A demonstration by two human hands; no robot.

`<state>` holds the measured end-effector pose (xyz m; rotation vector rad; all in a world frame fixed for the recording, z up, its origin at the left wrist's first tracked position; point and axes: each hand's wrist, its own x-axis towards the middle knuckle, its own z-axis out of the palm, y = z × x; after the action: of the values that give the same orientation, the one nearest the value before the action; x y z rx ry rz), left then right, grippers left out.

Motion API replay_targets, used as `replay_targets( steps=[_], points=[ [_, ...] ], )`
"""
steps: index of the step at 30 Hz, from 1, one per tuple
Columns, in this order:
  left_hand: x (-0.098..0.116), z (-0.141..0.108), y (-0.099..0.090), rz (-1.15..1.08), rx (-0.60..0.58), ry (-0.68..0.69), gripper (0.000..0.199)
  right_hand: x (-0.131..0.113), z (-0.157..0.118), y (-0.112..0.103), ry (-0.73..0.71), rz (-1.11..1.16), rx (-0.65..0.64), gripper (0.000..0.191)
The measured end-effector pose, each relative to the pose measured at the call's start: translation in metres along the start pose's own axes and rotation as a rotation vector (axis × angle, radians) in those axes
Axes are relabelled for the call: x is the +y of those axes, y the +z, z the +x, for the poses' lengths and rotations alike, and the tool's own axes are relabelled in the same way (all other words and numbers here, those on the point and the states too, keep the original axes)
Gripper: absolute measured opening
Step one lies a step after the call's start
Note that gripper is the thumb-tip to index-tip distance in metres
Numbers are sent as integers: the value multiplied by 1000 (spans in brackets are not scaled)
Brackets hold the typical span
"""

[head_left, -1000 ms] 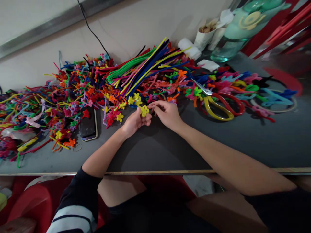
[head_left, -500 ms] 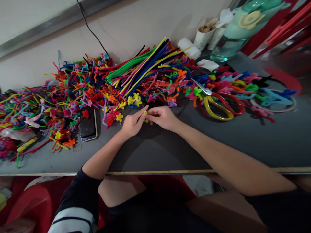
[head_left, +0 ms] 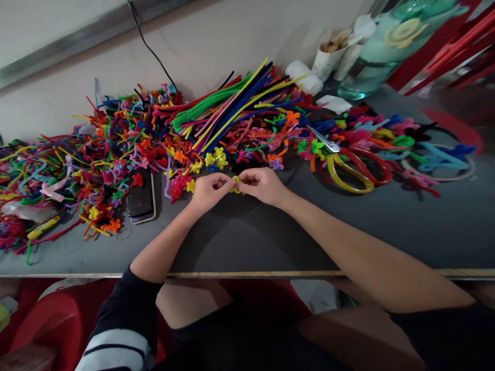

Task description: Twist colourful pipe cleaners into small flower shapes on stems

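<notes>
Between my two hands is a small yellow pipe cleaner flower (head_left: 235, 184), partly covered by my fingertips. My left hand (head_left: 211, 191) pinches its left side between thumb and fingers. From the right, my right hand (head_left: 264, 186) pinches the other side, its fingers curled. Both hands are just above the dark table. Just beyond them lie finished yellow pipe cleaner flowers (head_left: 217, 158) with some blue among them. A bundle of long straight pipe cleaners (head_left: 232, 108) in many colours rests on the heap behind.
A heap of coloured pipe cleaner pieces (head_left: 112, 149) spreads across the left and back. A phone (head_left: 141, 198) lies left of my hands. Scissors (head_left: 350, 172) with red and yellow handles lie to the right. A water bottle (head_left: 358, 77) and paper cups (head_left: 327, 61) stand at the back right.
My left fingers have shifted from stretched forward to a curled pinch. More of the yellow flower shows between my hands. The view has shifted slightly.
</notes>
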<state>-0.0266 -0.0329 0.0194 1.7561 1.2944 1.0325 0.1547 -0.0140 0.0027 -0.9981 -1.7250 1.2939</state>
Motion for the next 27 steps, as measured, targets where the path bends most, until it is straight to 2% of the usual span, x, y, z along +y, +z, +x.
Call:
replay_targets(
  steps=[5, 9, 13, 16, 27],
  points=[
    [-1, 2, -1, -41, -21, -52, 25, 1, -1, 1, -23, -17, 22, 31],
    [0, 3, 2, -291, -110, -182, 34, -1, -2, 2, -58, 11, 25, 31],
    [4, 1, 6, -577, -126, -271, 42, -2, -1, 3, -77, 100, 56, 31],
    [6, 0, 11, -703, -143, -307, 45, -1, 1, 3, -79, 116, 67, 31],
    [2, 1, 12, -746, -168, -293, 47, -11, -3, 3, -82, 123, 4, 29]
  ],
)
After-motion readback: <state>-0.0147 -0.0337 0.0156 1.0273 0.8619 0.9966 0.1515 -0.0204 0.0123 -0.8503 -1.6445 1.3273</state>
